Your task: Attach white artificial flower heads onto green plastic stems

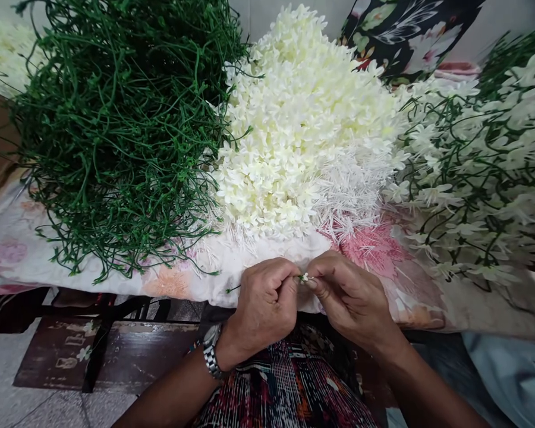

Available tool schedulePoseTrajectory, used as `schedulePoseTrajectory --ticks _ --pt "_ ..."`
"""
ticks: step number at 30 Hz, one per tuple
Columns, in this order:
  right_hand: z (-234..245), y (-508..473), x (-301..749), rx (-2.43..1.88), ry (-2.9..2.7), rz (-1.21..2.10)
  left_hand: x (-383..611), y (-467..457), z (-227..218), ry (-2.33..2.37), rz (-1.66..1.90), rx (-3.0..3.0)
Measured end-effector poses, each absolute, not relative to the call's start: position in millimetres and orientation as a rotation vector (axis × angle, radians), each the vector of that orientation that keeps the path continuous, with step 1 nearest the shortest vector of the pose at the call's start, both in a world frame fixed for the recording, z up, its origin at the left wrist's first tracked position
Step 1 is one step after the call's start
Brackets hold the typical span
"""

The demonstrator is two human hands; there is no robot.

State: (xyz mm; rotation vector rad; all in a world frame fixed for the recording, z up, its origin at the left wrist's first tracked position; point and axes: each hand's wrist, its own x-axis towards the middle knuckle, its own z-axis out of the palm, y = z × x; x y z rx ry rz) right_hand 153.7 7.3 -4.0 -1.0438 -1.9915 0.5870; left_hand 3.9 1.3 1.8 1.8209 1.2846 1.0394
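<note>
My left hand (264, 300) is closed in a pinch around a thin green stem (232, 289) that sticks out to its left. My right hand (345, 297) is also pinched, its fingertips holding a small white flower (305, 277) at the stem's tip. The two hands meet at the near edge of a floral cloth (18, 249). I wear a metal watch (211, 353) on the left wrist. Behind the hands lie a heap of loose white flowers (307, 119) and a tangled heap of bare green stems (116, 131).
Finished stems with white flowers attached (477, 160) pile up at the right. White bristly stamen pieces (352, 184) spread beside the flower heap. A dark floral fabric (405, 30) lies at the back. A dark wooden board (125, 351) and tiled floor show below left.
</note>
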Motion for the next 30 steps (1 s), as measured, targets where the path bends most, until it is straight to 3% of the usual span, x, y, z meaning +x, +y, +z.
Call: schedulePoseTrajectory --ticks 9,21,30 --pt "-1.5 6.8 144.7 -1.114 -1.99 0.52 3.8 1.9 0.6 1.341 1.068 1.782" --pt "2.9 7.9 150.9 -1.122 -1.987 0.674 -1.1 3.0 3.3 1.213 1.044 1.487" --pt "12.6 4.8 162.7 -1.009 -1.973 0.49 -4.2 4.1 9.1 1.152 1.01 1.353"
